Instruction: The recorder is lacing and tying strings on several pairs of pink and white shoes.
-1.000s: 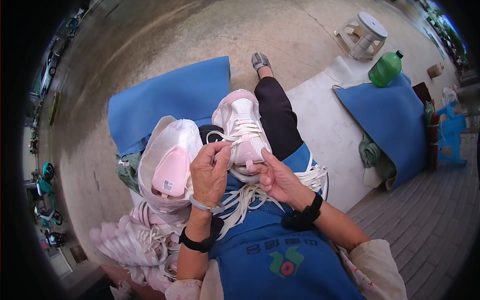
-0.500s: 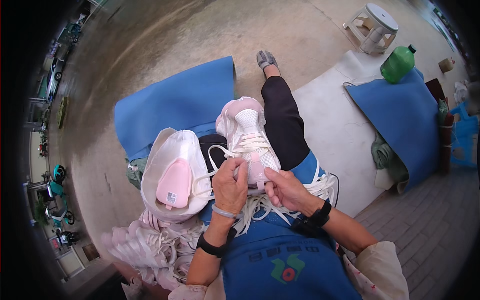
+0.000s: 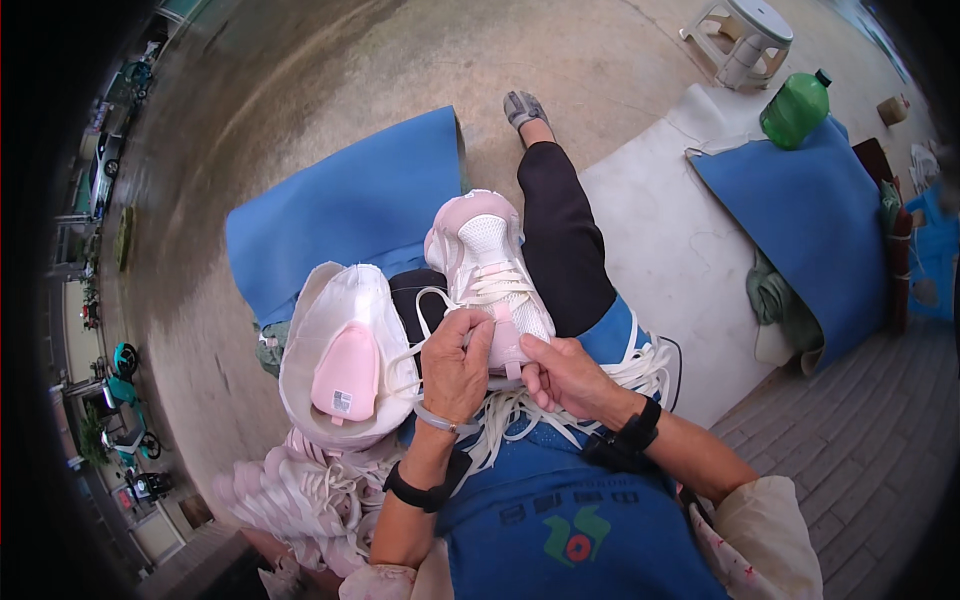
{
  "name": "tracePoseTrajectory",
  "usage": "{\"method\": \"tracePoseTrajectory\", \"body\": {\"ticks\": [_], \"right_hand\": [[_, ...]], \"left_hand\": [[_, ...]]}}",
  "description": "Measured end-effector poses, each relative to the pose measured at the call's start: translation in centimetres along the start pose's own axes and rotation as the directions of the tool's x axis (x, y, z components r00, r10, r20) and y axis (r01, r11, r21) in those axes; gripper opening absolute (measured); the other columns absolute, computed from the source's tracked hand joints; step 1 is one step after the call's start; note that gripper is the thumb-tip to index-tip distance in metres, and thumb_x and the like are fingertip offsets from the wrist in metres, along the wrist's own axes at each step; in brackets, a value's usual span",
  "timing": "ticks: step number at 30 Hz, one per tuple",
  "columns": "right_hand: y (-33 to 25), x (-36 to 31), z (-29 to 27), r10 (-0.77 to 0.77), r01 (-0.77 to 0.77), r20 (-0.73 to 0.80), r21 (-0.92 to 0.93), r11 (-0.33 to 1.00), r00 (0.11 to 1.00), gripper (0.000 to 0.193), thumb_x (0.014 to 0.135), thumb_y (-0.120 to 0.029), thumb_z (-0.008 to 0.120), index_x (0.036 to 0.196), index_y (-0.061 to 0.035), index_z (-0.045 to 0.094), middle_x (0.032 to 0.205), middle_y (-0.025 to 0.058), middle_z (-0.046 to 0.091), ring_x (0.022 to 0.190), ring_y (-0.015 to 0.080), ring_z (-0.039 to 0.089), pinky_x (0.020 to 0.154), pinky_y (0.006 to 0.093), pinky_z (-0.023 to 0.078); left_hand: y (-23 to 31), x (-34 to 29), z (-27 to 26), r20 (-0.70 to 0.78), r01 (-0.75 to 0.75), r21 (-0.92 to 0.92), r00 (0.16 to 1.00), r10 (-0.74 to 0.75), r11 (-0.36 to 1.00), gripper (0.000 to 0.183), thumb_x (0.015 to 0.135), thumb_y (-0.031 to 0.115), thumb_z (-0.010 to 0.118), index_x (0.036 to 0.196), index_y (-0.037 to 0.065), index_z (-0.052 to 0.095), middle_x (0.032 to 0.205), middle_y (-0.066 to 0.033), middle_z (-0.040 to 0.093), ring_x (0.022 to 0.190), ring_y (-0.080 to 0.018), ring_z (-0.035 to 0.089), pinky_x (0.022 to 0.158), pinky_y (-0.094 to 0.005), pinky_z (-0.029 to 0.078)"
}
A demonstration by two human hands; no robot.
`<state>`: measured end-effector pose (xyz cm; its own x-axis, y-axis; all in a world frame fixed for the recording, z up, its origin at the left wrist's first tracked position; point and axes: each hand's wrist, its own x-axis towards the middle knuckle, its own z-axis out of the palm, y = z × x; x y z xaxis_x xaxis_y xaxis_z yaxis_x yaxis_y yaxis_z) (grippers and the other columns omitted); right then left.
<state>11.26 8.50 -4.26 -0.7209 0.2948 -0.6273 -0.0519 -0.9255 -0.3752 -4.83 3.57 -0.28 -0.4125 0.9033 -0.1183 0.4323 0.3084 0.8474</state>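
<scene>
A pink and white sneaker upper (image 3: pixel 482 238) lies across my lap, its toe pointing away from me. White laces (image 3: pixel 495 285) run through its lower eyelets. My left hand (image 3: pixel 457 365) is closed in a pinch at the upper's left edge, on the shoelace, whose loop shows beside it. My right hand (image 3: pixel 568 372) has thumb and bent fingers closed on the upper's right edge near the pink tongue (image 3: pixel 512 350). What sits between the left fingertips is mostly hidden. A bundle of loose white laces (image 3: pixel 640 372) lies on my blue apron (image 3: pixel 570 500), under and beside my right hand.
Left of my lap, a white cup-shaped holder (image 3: pixel 300 365) contains a pink tongue piece (image 3: pixel 346 372). Several stacked pink uppers (image 3: pixel 300 490) lie below it. Blue sheets (image 3: pixel 340 205) flank me; a green bottle (image 3: pixel 797 110) stands on the right one, near a white stool (image 3: pixel 738 45).
The view has shifted slightly. Both hands keep nearly the same grip on the sneaker upper, with only a small shift.
</scene>
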Motion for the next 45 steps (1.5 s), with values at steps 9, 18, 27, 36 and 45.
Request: {"method": "tracePoseTrajectory", "body": {"ticks": [9,18,27,36,45], "right_hand": [[-0.1,0.1,-0.1,-0.005,0.004,-0.009,-0.026,1.0,1.0,0.039,0.099,-0.035,0.051,0.082,-0.0005,0.058,0.058,0.0032,0.058,0.042,0.0089,0.054,0.034,0.0209,0.041],[0.0,0.2,-0.1,-0.009,0.008,-0.011,-0.021,1.0,1.0,0.04,0.1,-0.035,0.05,0.079,-0.0016,0.058,0.058,0.0031,0.058,0.042,0.009,0.054,0.034,0.0211,0.041],[-0.1,0.2,0.2,-0.008,0.007,-0.026,-0.031,0.999,1.0,0.041,0.099,-0.035,0.051,0.077,-0.0023,0.058,0.059,0.0035,0.059,0.042,0.0092,0.053,0.034,0.0212,0.04],[-2.3,-3.8,2.1,-0.288,0.163,-0.155,-0.543,0.824,0.945,0.025,0.097,-0.022,0.056,0.09,0.0007,0.064,0.062,0.0021,0.059,0.044,0.008,0.052,0.039,0.0201,0.041],[-4.6,0.9,2.5,-0.738,0.366,0.313,-0.926,-0.095,0.599,0.011,0.084,-0.011,0.065,0.091,-0.003,0.066,0.079,0.0131,0.055,0.072,0.0294,0.059,0.063,0.0385,0.047]], "left_hand": [[1.2,-0.3,-0.4,-0.047,-0.152,0.278,0.984,0.171,0.949,0.008,0.089,0.003,0.058,0.096,0.001,0.062,0.084,-0.0166,0.064,0.07,-0.03,0.064,0.063,-0.0344,0.05],[0.7,-0.1,0.2,-0.066,-0.205,0.387,0.966,0.248,0.899,0.008,0.086,0.004,0.061,0.094,0.002,0.06,0.086,-0.0144,0.053,0.077,-0.0314,0.059,0.065,-0.0375,0.048],[-0.7,0.6,-0.1,-0.051,-0.194,0.209,0.977,0.209,0.958,0.01,0.086,0.003,0.06,0.096,0.002,0.062,0.086,-0.0142,0.053,0.077,-0.0299,0.057,0.069,-0.0366,0.046],[-1.0,0.9,0.2,-0.114,-0.123,0.178,0.983,0.144,0.976,0.01,0.084,0.006,0.065,0.093,0.004,0.067,0.085,-0.012,0.054,0.077,-0.0267,0.058,0.069,-0.0343,0.047],[-1.4,1.0,0.6,-0.153,-0.149,0.152,0.973,0.172,0.977,0.01,0.082,0.004,0.066,0.092,0.004,0.066,0.085,-0.011,0.054,0.076,-0.0244,0.056,0.068,-0.0328,0.045]]}}
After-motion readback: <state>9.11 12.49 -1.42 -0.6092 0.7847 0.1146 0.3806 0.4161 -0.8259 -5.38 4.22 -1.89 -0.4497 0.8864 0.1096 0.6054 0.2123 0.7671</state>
